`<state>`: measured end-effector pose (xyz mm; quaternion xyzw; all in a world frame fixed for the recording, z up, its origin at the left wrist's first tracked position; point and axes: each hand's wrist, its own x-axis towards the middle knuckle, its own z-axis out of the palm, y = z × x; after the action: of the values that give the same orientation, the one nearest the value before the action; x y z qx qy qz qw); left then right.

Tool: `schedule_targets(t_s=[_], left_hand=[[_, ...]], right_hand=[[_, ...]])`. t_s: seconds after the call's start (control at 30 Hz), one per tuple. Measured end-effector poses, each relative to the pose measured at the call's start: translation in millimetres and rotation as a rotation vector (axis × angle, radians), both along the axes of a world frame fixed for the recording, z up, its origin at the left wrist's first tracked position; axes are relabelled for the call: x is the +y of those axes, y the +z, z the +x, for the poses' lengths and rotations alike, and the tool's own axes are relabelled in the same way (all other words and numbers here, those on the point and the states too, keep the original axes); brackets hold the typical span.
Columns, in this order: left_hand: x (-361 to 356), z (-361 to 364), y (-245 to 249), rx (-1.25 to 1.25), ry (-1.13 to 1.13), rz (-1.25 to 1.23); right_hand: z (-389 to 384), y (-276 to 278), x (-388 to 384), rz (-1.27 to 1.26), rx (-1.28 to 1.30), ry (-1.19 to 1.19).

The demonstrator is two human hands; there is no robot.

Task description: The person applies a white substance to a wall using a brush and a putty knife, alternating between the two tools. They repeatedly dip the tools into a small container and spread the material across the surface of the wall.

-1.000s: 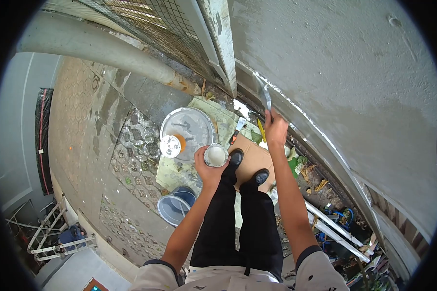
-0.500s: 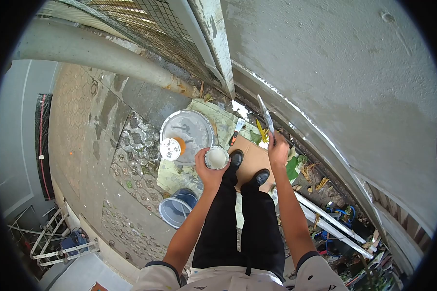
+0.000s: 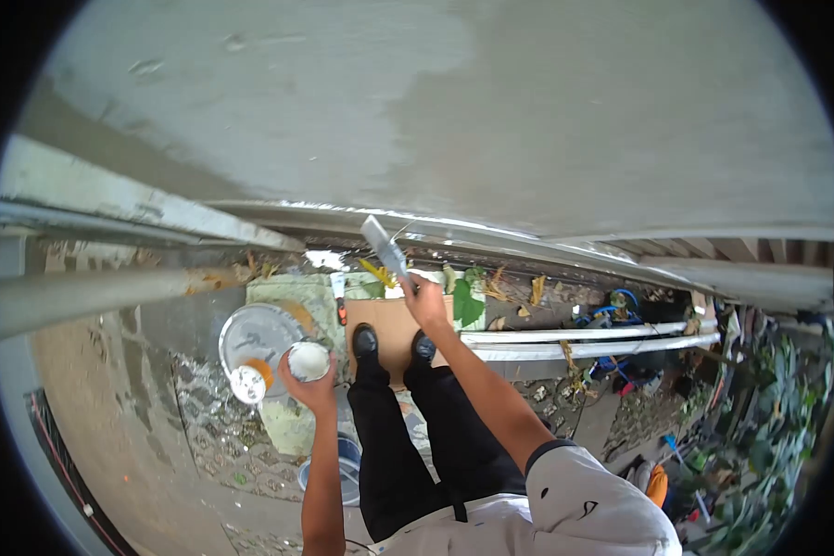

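At centre, the right grip [image 3: 420,295] pinched a scraper [image 3: 386,248]; lower left of it, the left grip [image 3: 309,387] clasped a white-filled cup [image 3: 309,361].

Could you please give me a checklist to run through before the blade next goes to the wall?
1. Round tub of white paste upright in left hand: ok.
2. Flat metal scraper gripped in right hand: ok.
3. Paste loaded on its blade: cannot tell.
4. Large grey wall dry: cannot tell.
5. Both black shoes on brown cardboard sheet: ok.
6. Orange-and-black-handled scraper not underfoot: ok.
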<state>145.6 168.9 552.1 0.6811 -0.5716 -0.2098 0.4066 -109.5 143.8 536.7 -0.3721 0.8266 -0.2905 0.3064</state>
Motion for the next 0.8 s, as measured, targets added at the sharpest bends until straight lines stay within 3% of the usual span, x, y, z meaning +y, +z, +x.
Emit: schedule_targets(t_s=[0.2, 0.33, 0.43, 0.63, 0.8], left_hand=[[-8, -34, -2, 0.249, -0.166, 0.063], [-11, -68, -2, 0.038, -0.346, 0.037], [-15, -94, -11, -0.078, -0.511, 0.020], [-2, -161, 0, -0.043, -0.737, 0.047], [6, -197, -25, -0.047, -0.859, -0.028]], right_hand=[[-42, 18, 77, 0.088, -0.020, -0.065], [-57, 31, 114, 0.078, -0.052, -0.180], [-63, 24, 138, -0.074, -0.084, -0.356], [-84, 31, 172, -0.137, -0.133, -0.572], [-102, 30, 199, -0.096, -0.104, -0.653]])
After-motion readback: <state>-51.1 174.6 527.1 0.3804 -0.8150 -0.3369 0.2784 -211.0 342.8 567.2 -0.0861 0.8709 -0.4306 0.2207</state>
